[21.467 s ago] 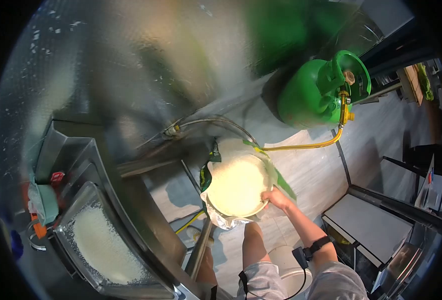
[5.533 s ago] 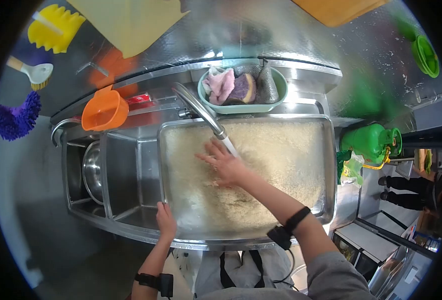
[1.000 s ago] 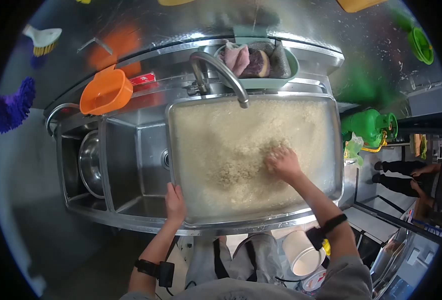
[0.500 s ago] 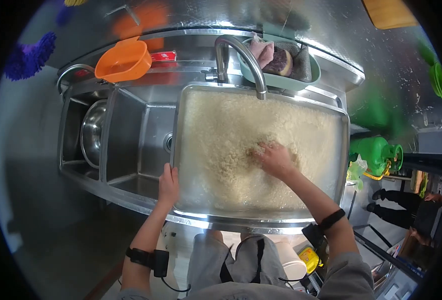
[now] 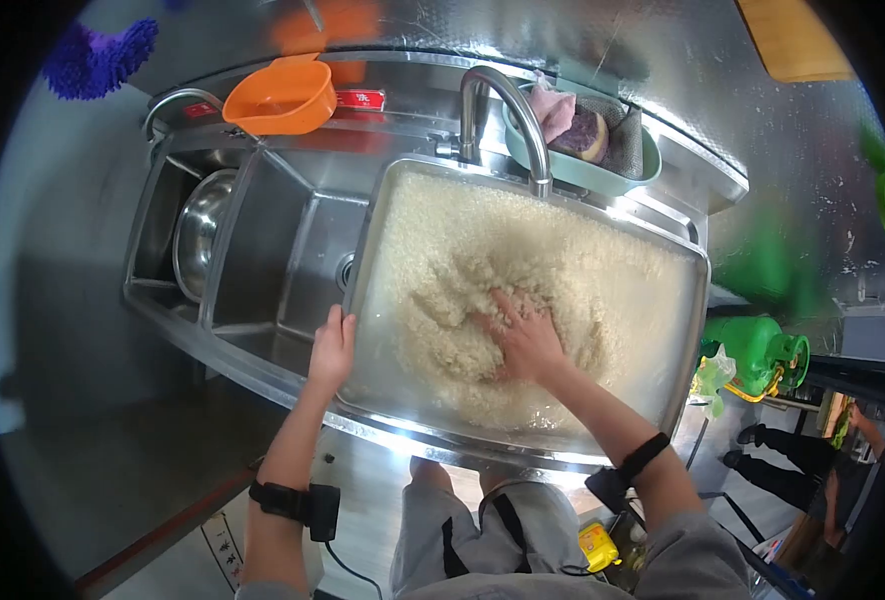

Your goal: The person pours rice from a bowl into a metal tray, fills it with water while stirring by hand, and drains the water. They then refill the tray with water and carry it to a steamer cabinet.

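Observation:
A large metal tray (image 5: 678, 275) filled with pale grains like rice (image 5: 583, 230) in cloudy water lies over the sink. My right hand (image 5: 530, 343) is in the grains near the tray's middle, its fingers spread and partly sunk in them. At the tray's left edge, my left hand (image 5: 333, 350) has its fingers closed round the rim. The faucet (image 5: 538, 150) arches over the tray's back edge; no flow shows from it.
An orange basin (image 5: 281, 98) sits behind the left sinks. A metal bowl (image 5: 203, 235) rests in the leftmost sink. A pale green tub (image 5: 603, 177) with cloths stands behind the tray. Right are a green gas cylinder (image 5: 753, 350) and another person's legs (image 5: 788, 460).
My right hand has moved a little left and down through the grains, and its fingers show more spread. Grains are heaped differently around it. The whole view has tilted slightly.

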`<state>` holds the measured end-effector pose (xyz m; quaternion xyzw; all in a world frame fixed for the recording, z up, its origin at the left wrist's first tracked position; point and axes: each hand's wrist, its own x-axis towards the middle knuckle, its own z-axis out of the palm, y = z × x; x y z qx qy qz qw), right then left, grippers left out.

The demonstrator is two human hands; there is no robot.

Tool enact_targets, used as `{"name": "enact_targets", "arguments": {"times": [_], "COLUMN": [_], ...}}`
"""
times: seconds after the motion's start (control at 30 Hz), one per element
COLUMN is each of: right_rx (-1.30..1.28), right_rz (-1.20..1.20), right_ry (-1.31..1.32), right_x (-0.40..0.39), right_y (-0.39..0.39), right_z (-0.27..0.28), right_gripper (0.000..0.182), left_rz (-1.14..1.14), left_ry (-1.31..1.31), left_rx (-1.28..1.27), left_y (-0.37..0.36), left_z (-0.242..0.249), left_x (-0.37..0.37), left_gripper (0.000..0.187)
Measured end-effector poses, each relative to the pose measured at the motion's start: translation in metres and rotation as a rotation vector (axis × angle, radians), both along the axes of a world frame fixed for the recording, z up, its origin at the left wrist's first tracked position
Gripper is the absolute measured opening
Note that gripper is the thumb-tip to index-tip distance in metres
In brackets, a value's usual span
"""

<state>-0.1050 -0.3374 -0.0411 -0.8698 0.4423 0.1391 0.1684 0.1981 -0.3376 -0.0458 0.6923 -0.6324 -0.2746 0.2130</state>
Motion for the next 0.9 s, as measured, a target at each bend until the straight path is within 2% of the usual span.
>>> {"name": "enact_targets", "arguments": {"times": [0.07,0.1,0.17,0.2,0.23,0.3,0.33,0.37,0.43,0.47,0.6,0.67,0.7,0.77,0.8,0.83,0.9], "right_rx": [-0.119,-0.125,-0.069,-0.026,-0.017,0.057,-0.022,-0.024,-0.168,0.001,0.063,-0.318,-0.329,-0.14,-0.145,-0.138,-0.207], "right_rz": [-0.191,-0.195,0.118,0.123,0.124,-0.258,-0.28,-0.284,-0.149,-0.125,-0.154,0.139,0.13,0.22,0.179,0.172,-0.171], "right_ry": [0.013,0.014,0.112,0.109,0.106,-0.102,-0.014,-0.01,0.18,0.207,0.191,-0.171,-0.171,-0.098,-0.009,-0.007,-0.022], "right_x": [0.015,0.02,0.03,0.025,0.017,0.005,0.009,0.013,0.021,0.024,0.052,0.07,0.071,0.075,0.073,0.067,0.06], "right_y": [0.002,0.002,0.003,-0.006,-0.006,-0.014,-0.003,0.013,0.039,0.037,0.023,-0.001,-0.015,-0.044,-0.054,-0.05,-0.035], "right_z": [-0.002,0.001,0.025,0.037,0.019,-0.026,-0.021,-0.017,-0.006,0.022,0.006,0.023,0.029,0.036,0.031,0.016,-0.015], "right_gripper": [0.085,0.085,0.089,0.093,0.093,0.092,0.082,0.082,0.073,0.075,0.075,0.072,0.072,0.068,0.076,0.076,0.085], "left_rz": [0.0,0.002,0.003,0.003,-0.001,0.001,0.001,-0.002,0.001,-0.001,-0.007,-0.005,-0.015,-0.036,-0.038,-0.037,-0.039], "left_ry": [-0.021,-0.026,-0.032,-0.033,-0.036,-0.028,-0.017,-0.013,-0.025,-0.024,-0.025,-0.029,-0.002,0.021,0.042,0.065,0.054], "left_rx": [0.017,0.018,0.017,0.04,0.061,0.04,0.017,0.015,0.055,0.049,0.064,0.077,0.056,0.036,0.028,0.024,0.061], "left_y": [0.004,0.004,-0.001,0.0,0.002,0.003,0.0,-0.001,0.0,-0.002,0.0,-0.003,-0.001,-0.005,-0.005,-0.003,-0.006], "left_z": [-0.003,-0.005,-0.002,0.001,0.003,-0.004,-0.005,-0.004,0.0,-0.003,-0.009,-0.007,-0.008,-0.001,0.0,0.003,-0.004], "left_x": [0.001,0.001,-0.001,-0.002,-0.001,0.002,0.003,0.002,0.0,0.002,0.005,0.003,0.004,0.003,0.002,0.002,0.006], "left_gripper": [0.024,0.025,0.025,0.026,0.026,0.026,0.026,0.026,0.025,0.025,0.024,0.023,0.022,0.022,0.021,0.021,0.021]}}
